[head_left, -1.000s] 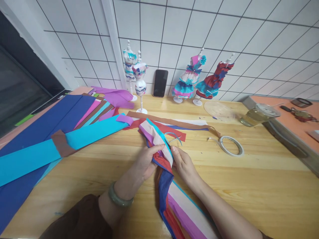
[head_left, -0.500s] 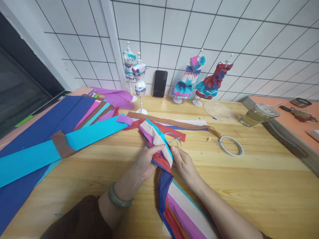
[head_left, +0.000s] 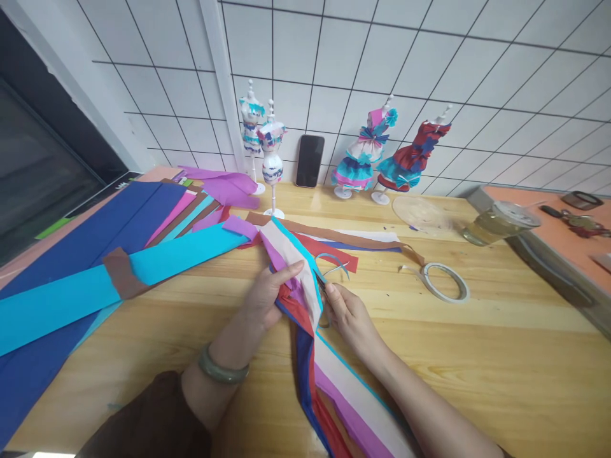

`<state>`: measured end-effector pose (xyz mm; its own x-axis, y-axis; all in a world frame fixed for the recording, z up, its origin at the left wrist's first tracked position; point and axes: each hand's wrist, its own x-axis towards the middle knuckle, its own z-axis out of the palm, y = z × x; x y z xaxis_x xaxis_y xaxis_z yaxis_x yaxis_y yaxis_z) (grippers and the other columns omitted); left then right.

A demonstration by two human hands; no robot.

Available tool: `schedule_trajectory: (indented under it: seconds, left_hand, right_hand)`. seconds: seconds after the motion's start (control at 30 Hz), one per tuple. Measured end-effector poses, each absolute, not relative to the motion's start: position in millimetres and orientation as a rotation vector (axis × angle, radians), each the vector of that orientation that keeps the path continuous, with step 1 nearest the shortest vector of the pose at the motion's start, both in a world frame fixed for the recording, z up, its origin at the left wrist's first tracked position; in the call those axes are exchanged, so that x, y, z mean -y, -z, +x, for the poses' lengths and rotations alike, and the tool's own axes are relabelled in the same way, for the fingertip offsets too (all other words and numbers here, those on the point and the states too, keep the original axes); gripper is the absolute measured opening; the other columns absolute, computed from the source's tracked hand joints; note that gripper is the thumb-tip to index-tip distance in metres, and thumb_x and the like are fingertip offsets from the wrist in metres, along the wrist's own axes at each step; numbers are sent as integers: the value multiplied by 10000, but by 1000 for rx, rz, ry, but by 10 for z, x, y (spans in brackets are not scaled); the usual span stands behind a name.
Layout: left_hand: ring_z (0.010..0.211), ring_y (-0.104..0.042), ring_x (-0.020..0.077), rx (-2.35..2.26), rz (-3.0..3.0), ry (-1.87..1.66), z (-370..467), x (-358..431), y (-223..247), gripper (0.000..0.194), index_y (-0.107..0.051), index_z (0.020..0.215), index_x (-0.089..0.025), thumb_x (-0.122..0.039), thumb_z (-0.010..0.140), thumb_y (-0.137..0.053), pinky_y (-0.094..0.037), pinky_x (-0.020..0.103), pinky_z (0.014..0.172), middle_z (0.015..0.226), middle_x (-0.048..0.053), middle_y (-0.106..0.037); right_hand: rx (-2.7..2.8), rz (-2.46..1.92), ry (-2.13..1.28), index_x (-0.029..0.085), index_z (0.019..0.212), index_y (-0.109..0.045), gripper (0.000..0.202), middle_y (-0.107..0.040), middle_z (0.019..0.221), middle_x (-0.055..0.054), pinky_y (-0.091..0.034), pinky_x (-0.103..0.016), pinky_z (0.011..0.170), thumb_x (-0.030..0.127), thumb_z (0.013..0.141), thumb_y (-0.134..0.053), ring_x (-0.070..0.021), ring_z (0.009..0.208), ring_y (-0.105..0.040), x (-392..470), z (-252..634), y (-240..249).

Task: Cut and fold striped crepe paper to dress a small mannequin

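Softly creased, long layered strips [head_left: 310,302]

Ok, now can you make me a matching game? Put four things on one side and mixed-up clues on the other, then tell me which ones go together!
Things:
1. Phone
2. Roll of tape
3. Bracelet
4. Left hand

Clues:
A. Green
B. Gripping a bunch of coloured strips
C. Lying flat on the wooden table
D. Propped up against the tiled wall

Right pairs: 1-D, 2-C, 3-A, 4-B
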<state>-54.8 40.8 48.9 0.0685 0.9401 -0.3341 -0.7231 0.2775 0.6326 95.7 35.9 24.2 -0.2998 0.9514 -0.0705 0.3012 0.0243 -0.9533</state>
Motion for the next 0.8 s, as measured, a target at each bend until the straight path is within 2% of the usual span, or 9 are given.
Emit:
schedule_trajectory:
  seconds: [0.2, 0.37, 0.5, 0.63, 0.8]
  left_hand:
    - [691, -600, 154, -881, 498, -1339, -537, -402, -493, 259, -613, 825, -151, -165, 592, -724, -449, 294, 691, 766, 16, -662]
    - [600, -591, 149, -930, 443, -1319, -525, -413, -468, 270, -609, 761, -142, -178, 535, -751, -444, 290, 646, 647, 4, -641]
    - [672, -608, 176, -909, 481, -1291, -495, -402, -445, 340, -614, 851, -139, -182, 543, -751, -458, 324, 698, 732, 36, -664]
    - [747, -616, 197, -894, 546, -1299, -459, -381, -429, 367, -605, 904, -136, -174, 564, -739, -460, 340, 742, 810, 54, -668]
    - [641, -611, 172, -926, 529, -1313, -415, -354, -419, 341, -608, 854, -146, -176, 544, -745, -469, 322, 681, 718, 17, -654]
  right_hand:
    - [1655, -1262, -1344, 199, 656, -423, 401, -318, 481, 60, -252, -237, 440, 521, 866, -305, -103, 441, -287, -346, 948, -235]
    - [1593, -1190, -1414, 201, 652, -399, 388, -279, 481, 68, -227, -237, 426, 501, 877, -298, -95, 430, -251, -321, 921, -239]
    - [1489, -1179, -1496, 209, 638, -359, 377, -252, 482, 79, -198, -229, 392, 504, 869, -322, -79, 394, -227, -300, 904, -240]
    - [1470, -1185, -1498, 203, 625, -365, 397, -319, 464, 72, -227, -219, 383, 511, 869, -310, -77, 384, -300, -274, 884, -288]
    - [1432, -1213, -1562, 196, 649, -397, 414, -400, 420, 64, -288, -213, 375, 532, 864, -285, -83, 344, -364, -250, 861, -355]
